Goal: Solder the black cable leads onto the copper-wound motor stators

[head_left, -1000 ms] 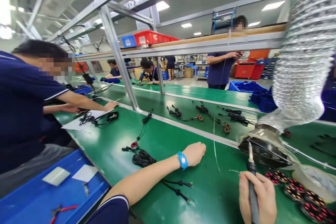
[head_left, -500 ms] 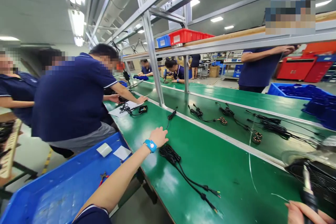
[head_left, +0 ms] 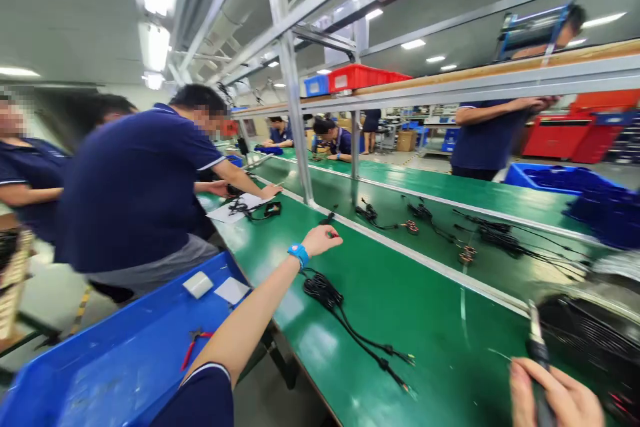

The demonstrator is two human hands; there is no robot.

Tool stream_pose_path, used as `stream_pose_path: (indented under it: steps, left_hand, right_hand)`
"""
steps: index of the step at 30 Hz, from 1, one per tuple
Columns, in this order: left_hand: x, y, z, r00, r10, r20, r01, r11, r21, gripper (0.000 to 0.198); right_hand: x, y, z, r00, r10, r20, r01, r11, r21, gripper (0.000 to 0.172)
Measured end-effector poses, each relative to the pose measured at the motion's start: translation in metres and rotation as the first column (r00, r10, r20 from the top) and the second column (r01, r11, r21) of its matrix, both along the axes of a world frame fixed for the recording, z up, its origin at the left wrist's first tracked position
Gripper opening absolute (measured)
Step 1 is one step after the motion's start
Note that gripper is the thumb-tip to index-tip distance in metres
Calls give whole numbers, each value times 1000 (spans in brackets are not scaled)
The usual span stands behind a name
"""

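My left hand (head_left: 321, 239), with a blue wristband (head_left: 299, 254), reaches out over the green belt (head_left: 410, 307) and pinches a small red-and-black motor part (head_left: 331, 234) between its fingertips. A coiled black cable bundle (head_left: 323, 290) lies just under my forearm, its leads running right along the belt. My right hand (head_left: 553, 397) at the bottom right is wrapped round the handle of a soldering iron (head_left: 535, 340), tip pointing up. Behind the iron sits a black fan grille (head_left: 585, 337).
A co-worker in a navy shirt (head_left: 140, 193) sits at my left with cables on white paper (head_left: 240, 208). A blue tray (head_left: 125, 353) holds red pliers (head_left: 193, 343). More cabled motors (head_left: 467, 253) lie on the far belt. A person (head_left: 487, 137) stands beyond the shelf.
My left hand moved further out and slightly right along the belt and closed on the small motor part. The view swung left; my right hand with the iron stayed at lower right.
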State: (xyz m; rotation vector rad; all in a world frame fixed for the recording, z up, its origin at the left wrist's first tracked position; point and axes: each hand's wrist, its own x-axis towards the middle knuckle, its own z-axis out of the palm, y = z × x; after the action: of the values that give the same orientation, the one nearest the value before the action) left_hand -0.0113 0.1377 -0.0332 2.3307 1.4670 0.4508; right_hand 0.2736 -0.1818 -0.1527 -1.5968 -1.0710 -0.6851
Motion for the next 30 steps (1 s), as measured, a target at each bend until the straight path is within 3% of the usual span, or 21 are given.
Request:
stream_pose_path:
  steps: [3, 6, 11, 15, 18, 21, 24, 30]
  left_hand:
    - [52, -14, 2, 987, -73, 146, 74, 997, -6, 36]
    - [108, -47, -11, 960, -157, 230, 161, 987, 1, 32]
    - [178, -127, -54, 926, -374, 58, 371, 927, 53, 28]
    - [203, -167, -76, 858, -504, -99, 513, 850, 118, 33]
    - [202, -167, -78, 798, -601, -57, 603, 797, 37, 43]
    - [194, -150, -77, 742, -666, 76, 670, 742, -41, 49]
    - [191, -133, -82, 688, -717, 115, 713, 697, 80, 29]
    - [195, -132, -92, 617, -786, -24, 778, 606, 165, 28]
  right_hand:
    - [-14, -3, 16, 998, -37, 58, 38, 999, -20, 28]
    - [-18, 0, 22, 998, -29, 52, 30, 999, -13, 18]
    - [-14, 1, 20, 1000, -16, -15, 16, 1000, 1, 11]
    - [-15, -1, 21, 998, -8, -59, 9, 1000, 4, 10]
    - [-14, 0, 23, 996, 31, -86, -31, 999, -5, 12]
    - [-10, 2, 20, 990, 104, -95, -111, 992, -63, 15]
    - [-6, 4, 15, 984, 140, -114, -152, 983, -106, 19]
    - [-1, 6, 12, 993, 31, -111, -45, 991, -127, 17]
